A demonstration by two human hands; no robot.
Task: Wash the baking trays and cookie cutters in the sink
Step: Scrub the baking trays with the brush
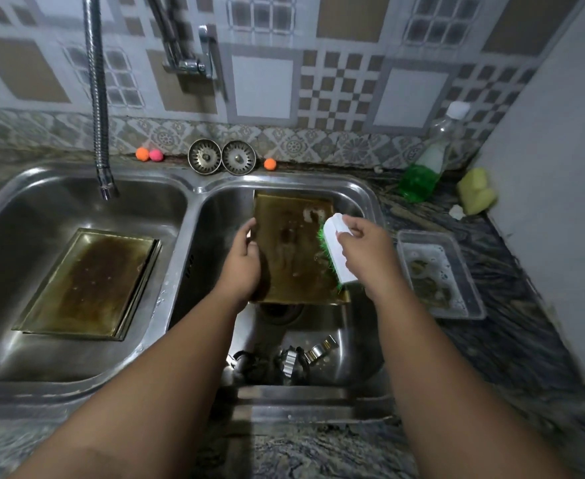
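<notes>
we've got the tray (292, 243) propped in the right basin, long axis near-to-far. left hand (246, 257) grips its left edge; right hand (360, 247) grips the brush (336, 252) at the right edge, bristles facing left. next stroke likely runs leftward. cutters (304, 357) lie near us.

I see the dark counter (512, 340) holding two strainers (204, 156) at twelve o'clock with small balls (270, 164) beside them, a soap bottle (425, 167) and sponge (475, 191) at two, a clear tub (424, 233) at three.
</notes>
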